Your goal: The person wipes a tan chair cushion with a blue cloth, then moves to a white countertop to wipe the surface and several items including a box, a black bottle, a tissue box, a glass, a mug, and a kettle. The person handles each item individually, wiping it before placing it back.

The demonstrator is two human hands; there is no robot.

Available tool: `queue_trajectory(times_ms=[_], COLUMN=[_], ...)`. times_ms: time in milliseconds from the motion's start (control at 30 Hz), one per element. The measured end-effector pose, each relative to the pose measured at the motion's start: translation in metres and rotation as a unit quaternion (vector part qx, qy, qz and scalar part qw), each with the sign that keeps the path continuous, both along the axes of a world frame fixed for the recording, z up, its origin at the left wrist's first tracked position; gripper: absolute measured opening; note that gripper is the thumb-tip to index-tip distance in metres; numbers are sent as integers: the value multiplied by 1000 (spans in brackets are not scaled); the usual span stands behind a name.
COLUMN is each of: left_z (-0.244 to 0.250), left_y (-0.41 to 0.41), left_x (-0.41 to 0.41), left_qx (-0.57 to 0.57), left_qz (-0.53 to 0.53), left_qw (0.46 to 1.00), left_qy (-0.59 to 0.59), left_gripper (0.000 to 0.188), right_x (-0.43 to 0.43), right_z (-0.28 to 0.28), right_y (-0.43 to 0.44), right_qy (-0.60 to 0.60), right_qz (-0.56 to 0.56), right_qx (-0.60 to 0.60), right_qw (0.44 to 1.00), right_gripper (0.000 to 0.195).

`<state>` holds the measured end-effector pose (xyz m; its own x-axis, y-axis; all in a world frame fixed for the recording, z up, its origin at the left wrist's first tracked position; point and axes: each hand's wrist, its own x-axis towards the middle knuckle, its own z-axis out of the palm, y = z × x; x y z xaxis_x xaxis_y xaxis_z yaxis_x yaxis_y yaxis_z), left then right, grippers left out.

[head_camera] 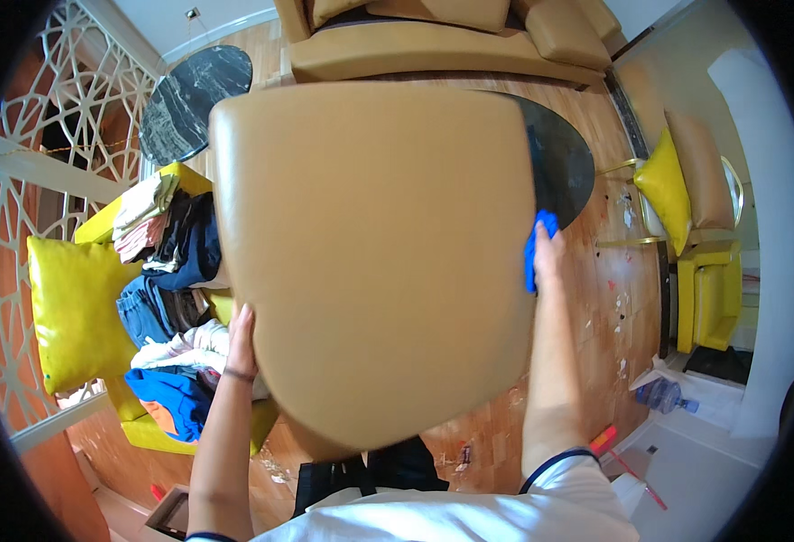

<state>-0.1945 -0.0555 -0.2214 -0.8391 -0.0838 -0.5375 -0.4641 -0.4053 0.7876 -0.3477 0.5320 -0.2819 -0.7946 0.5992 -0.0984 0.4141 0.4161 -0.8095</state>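
A large tan leather sofa cushion (383, 264) fills the middle of the view, raised in front of my body between both hands. My left hand (242, 342) grips its left edge near the lower corner, with the fingers partly hidden behind it. At the right edge, my right hand (548, 252) presses a blue cloth (532, 261) against the cushion's side. The cushion's underside is hidden.
Folded clothes (173, 230) lie on a yellow armchair (126, 400) at the left, beside a yellow cushion (78, 311). Dark marble tables (197, 101) and a tan sofa (437, 57) stand beyond. Scraps litter the wood floor (593, 339); a plastic water bottle (664, 395) lies at the right.
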Motion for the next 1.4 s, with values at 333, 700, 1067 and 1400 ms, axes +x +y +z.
queue_trajectory(times_ms=[333,700,1067,1400], left_z=[-133,-181,-161,-144], left_y=[115,129,142,223], left_x=[-140,-145,-155,-174], left_qx=[89,-219,-604,-622], left_qz=[56,4,-71,-291], left_qw=[989,963,790,684], left_qy=[-103,-158,79,245], left_gripper=[80,103,71,66], right_x=[-173,-164,-102,-147], right_z=[-1,-104,-65,-89], right_y=[23,-76,-236,-169], right_qy=[-119,85,136,106], right_qz=[23,135,386,303], right_qx=[240,456,120,358], right_qw=[963,876,905,877], right_gripper=[62,12,28,35])
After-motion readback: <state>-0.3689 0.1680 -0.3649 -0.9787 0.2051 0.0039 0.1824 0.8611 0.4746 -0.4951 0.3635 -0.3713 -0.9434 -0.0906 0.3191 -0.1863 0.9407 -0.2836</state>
